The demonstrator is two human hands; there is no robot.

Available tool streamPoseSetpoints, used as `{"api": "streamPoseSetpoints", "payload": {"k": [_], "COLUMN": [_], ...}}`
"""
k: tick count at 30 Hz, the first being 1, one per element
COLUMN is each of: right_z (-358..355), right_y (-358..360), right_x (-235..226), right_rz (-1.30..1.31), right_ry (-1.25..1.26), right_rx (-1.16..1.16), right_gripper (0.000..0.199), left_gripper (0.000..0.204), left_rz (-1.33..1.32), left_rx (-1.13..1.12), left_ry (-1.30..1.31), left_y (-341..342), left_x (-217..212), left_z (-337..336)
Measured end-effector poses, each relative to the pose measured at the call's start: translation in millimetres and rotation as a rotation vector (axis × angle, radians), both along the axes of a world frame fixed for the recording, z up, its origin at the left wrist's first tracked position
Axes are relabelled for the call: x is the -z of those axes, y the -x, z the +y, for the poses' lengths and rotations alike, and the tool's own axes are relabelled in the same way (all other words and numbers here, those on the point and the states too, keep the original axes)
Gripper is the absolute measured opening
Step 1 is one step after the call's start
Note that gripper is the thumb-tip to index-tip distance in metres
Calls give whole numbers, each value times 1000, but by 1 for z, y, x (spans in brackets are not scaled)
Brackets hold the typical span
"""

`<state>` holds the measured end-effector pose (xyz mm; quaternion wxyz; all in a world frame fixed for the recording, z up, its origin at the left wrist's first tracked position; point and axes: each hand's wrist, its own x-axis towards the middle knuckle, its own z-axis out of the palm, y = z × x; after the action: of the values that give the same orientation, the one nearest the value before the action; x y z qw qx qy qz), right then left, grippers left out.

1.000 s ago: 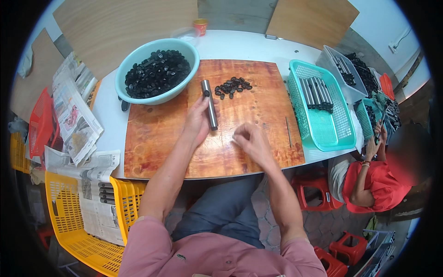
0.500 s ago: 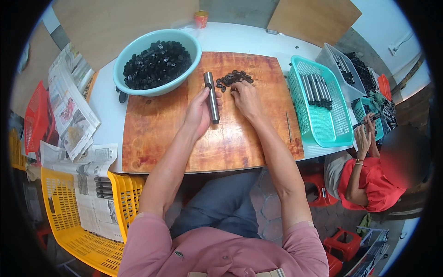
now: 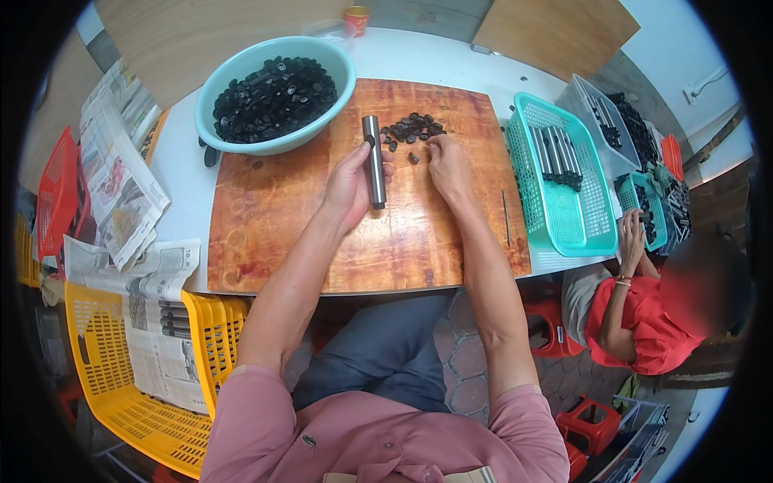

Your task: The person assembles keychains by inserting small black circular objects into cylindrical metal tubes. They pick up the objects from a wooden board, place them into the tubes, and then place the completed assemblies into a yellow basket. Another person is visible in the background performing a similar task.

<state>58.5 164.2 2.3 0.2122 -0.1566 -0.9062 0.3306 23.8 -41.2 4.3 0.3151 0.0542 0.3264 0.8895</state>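
Observation:
My left hand (image 3: 349, 187) is wrapped round a shiny metal tube (image 3: 375, 165) with a dark lower end, holding it nearly upright in the picture over the wooden board (image 3: 274, 217). Just right of the tube lies a loose pile of small black oval caps (image 3: 412, 125). At the pile's right edge is my right hand (image 3: 451, 169), its fingers curled in and closed. Whatever its fingertips pinch is too small or hidden to make out. One black cap (image 3: 413, 158) sits apart, between the tube and my right hand.
A pale blue bowl (image 3: 211, 121) full of black caps stands at the back left. On the right, a turquoise basket (image 3: 564, 229) holds several metal tubes; a thin rod (image 3: 506, 217) lies beside it. A yellow crate (image 3: 97, 402) stands lower left. A co-worker (image 3: 624, 322) sits at right.
My right hand has shifted right, toward the edge of the pile, and a single cap now shows apart from it. My left hand still holds the tube. The co-worker's hands have moved.

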Motion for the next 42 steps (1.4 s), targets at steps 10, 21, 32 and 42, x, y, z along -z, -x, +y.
{"api": "streamPoseSetpoints", "payload": {"k": [10,21,32,42], "right_z": [-18,-21,-16,-32], "right_y": [-16,-18,-15,-20], "right_x": [-6,1,2,-11], "right_rz": [102,144,57,-24], "right_ry": [-47,-158,59,-141], "right_rx": [-210,-210,-36,-13], "right_gripper": [24,13,21,28], "left_gripper": [37,25,24,27], "left_rz": [-4,-9,-4,-17], "left_rx": [15,42,70,49], "left_ry": [29,-24,-45,-26], "left_y": [1,-2,-3,-2], "left_x": [2,-1,1,5], "left_z": [0,-1,-1,1]}}
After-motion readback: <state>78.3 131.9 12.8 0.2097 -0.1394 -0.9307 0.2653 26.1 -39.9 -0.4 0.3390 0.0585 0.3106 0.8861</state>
